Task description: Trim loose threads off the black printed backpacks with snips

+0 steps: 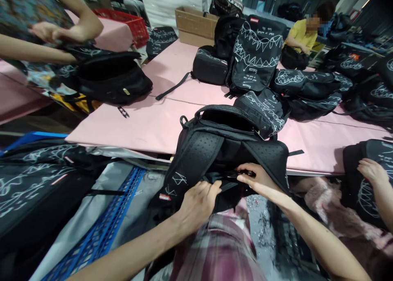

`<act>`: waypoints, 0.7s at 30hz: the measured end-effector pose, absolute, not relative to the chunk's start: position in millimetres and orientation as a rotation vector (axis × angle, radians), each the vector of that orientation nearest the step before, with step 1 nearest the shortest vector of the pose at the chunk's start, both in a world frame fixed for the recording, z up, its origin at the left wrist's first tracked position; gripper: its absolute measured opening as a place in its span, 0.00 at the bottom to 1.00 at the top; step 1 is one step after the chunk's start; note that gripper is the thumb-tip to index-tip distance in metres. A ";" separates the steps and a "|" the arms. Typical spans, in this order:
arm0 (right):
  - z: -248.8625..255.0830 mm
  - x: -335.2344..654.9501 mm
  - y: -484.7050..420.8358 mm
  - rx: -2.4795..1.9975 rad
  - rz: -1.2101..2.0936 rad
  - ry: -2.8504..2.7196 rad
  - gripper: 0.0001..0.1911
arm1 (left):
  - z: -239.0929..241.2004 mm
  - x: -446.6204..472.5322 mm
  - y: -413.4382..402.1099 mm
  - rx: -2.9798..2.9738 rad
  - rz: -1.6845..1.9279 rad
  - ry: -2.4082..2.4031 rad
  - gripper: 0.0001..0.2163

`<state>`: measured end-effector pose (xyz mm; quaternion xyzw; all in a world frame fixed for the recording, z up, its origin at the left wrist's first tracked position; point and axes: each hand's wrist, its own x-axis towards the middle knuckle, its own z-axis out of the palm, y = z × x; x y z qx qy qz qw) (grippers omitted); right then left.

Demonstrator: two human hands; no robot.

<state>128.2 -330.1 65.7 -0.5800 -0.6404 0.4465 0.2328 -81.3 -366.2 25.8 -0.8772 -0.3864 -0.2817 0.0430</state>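
In front of me a black backpack (233, 138) stands at the pink table's edge, its padded shoulder straps towards me and its top compartment gaping. My left hand (199, 199) is closed on black fabric low on the backpack's strap side. Just across from it, my right hand (258, 178) is closed around a small dark tool (251, 174), seemingly thread snips, close to the backpack. Its blades are hard to make out against the black cloth. A thin black strap end (296, 153) sticks out at the backpack's right.
Several black backpacks with white scribble prints (258, 52) stand on the pink table (123, 129). A co-worker's hand (52, 31) is above an open bag at left; another person's hand (373, 170) touches a bag at right. A blue crate (101, 219) holds more bags at lower left.
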 end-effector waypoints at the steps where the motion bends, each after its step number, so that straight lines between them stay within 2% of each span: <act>1: 61.9 129.1 -331.9 -1.564 1.204 -1.720 0.12 | 31.3 -78.6 -364.6 -2.707 -0.729 -1.322 0.08; 6: 51.4 131.2 -337.6 -1.505 1.169 -1.728 0.11 | 60.0 -64.1 -346.8 -2.926 -0.044 -1.752 0.08; 9: 52.4 130.9 -338.5 -1.494 1.176 -1.763 0.11 | 65.2 -57.9 -338.2 -2.955 0.197 -1.895 0.09; 16: 54.7 130.4 -340.2 -1.490 1.175 -1.766 0.10 | 51.9 -56.3 -343.6 -2.848 0.174 -1.804 0.13; 21: 52.1 127.9 -345.3 -1.450 1.246 -1.736 0.10 | 53.3 -60.4 -340.0 -2.654 0.192 -2.005 0.13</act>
